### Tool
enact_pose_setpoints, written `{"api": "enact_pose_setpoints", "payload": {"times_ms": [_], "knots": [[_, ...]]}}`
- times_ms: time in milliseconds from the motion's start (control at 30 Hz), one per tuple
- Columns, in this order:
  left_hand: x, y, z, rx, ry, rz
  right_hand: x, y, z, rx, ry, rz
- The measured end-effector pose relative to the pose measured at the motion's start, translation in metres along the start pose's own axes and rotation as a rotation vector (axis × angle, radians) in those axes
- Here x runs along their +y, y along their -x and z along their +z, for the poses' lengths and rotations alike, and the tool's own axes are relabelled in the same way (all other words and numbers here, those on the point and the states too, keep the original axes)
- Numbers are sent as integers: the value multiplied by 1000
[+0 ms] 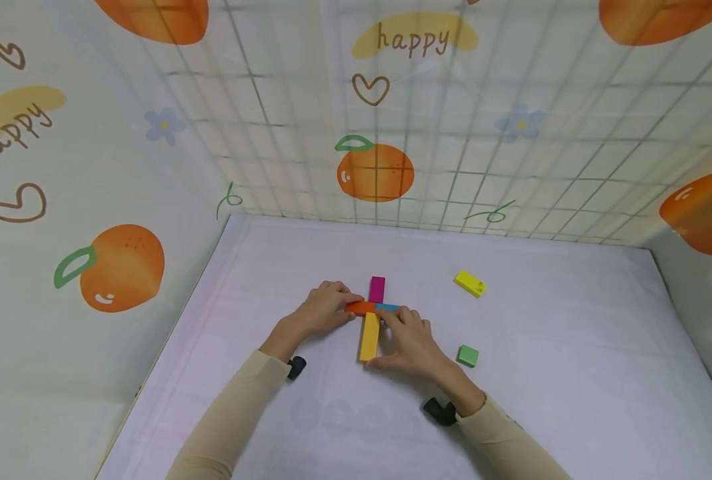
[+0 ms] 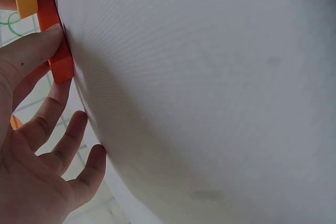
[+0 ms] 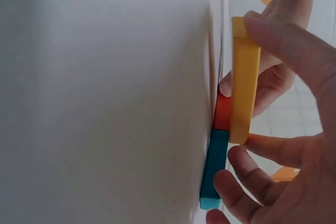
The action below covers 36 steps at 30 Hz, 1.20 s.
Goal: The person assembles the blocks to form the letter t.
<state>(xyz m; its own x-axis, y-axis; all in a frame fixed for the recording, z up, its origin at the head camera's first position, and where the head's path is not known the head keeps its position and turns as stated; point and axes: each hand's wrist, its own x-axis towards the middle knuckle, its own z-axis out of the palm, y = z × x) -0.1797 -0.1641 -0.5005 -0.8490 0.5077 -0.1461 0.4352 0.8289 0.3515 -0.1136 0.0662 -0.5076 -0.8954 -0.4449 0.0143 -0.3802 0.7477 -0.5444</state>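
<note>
My left hand (image 1: 322,311) pinches an orange-red block (image 1: 361,308) between thumb and fingers. End to end with that block lies a blue block (image 3: 213,163), partly covered by my right fingers in the head view. My right hand (image 1: 413,341) holds a long yellow-orange block (image 1: 369,337) by its two ends, thumb on the near end and index finger at the far one. In the right wrist view this block (image 3: 245,85) appears slightly off the table, beside the orange-red and blue joint. A magenta block (image 1: 377,289) lies on the far side of the row.
A bright yellow block (image 1: 470,283) with small marks at one end lies at the back right. Nearer, right of my right hand, is a green block (image 1: 467,355). White table (image 1: 572,347); patterned cloth walls (image 1: 296,173) stand behind and at both sides.
</note>
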Motion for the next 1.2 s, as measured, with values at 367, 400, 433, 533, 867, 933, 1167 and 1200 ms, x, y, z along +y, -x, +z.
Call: {"api": "enact_pose_setpoints", "payload": {"times_ms": [367, 400, 433, 533, 867, 933, 1167, 1200], "knots": [[-2, -1, 2, 3, 12, -10, -2, -1, 3, -14, 11, 17], [-2, -1, 3, 3, 13, -11, -2, -1, 3, -14, 10, 19], [-2, -1, 3, 3, 14, -11, -2, -1, 3, -14, 11, 20], [-2, -1, 2, 3, 13, -8, -3, -1, 2, -16, 15, 21], [-3, -2, 3, 1, -6, 2, -2, -1, 4, -33, 104, 17], [-3, -2, 3, -1, -10, 1, -3, -1, 4, -33, 111, 16], [-3, -2, 3, -2, -16, -8, -3, -2, 6, -46, 128, 20], [-3, -2, 3, -4, -18, -9, -3, -2, 6, -47, 127, 20]]}}
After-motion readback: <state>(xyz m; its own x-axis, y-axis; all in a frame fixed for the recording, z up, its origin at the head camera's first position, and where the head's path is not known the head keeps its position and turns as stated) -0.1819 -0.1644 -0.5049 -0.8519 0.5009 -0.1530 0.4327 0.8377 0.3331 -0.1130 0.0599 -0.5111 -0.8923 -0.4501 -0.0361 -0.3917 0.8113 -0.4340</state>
